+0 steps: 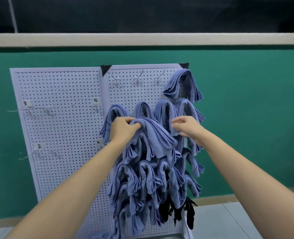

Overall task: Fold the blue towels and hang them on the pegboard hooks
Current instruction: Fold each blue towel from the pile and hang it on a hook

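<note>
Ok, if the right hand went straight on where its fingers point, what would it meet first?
The right hand would probably meet the folded blue cloth towel that the left hand grips, though depth is unclear.

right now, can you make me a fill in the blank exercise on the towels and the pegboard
1. The left hand grips a folded ___ towel.
2. On the pegboard, the right panel's top row has ___ bare hooks.
3. The lone top-row towel hangs at that panel's upper ___ corner.
4. The wall behind the pegboard is ___.

Missing words: blue; three; right; green.
</note>
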Tool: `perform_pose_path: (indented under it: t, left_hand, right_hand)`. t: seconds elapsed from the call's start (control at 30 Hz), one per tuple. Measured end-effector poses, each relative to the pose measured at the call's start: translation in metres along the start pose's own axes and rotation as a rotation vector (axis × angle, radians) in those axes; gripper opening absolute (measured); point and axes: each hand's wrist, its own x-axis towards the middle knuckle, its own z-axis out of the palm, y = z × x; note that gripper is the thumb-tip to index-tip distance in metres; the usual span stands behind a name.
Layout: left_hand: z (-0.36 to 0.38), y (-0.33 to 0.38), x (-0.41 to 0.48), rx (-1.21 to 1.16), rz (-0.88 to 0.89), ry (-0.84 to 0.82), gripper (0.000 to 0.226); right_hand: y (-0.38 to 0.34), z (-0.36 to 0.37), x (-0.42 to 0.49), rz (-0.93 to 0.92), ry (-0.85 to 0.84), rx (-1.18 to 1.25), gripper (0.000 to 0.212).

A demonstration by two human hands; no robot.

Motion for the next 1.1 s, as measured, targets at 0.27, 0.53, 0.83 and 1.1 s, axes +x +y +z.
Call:
perform_pose_path:
  t: [0.27, 0.53, 0.83, 1.1]
  left_hand:
    - [0.012, 0.060, 0.044, 0.070, -0.003, 0.041, 0.037]
    - [0.032, 0.097, 0.095, 0.196, 0.140, -0.001, 0.030]
    - [0.026, 0.097, 0.133, 0.194, 0.485, -0.050, 0.022]
    - [0.033, 0.133, 0.163, 0.132, 0.543, 0.231, 0.022]
  right_hand:
    - [-0.045, 0.008, 0.018, -0.397, -0.101, -0.161, 0.029]
    - [-0.061, -0.003, 0.062, -0.507, 0.502, -0.889, 0.023]
    - [-0.081, -0.059, 0.099, -0.469, 0.546, -0.719, 0.017]
    - [-0.118, -0.069, 0.132, -0.532, 0.622, -0.513, 0.019]
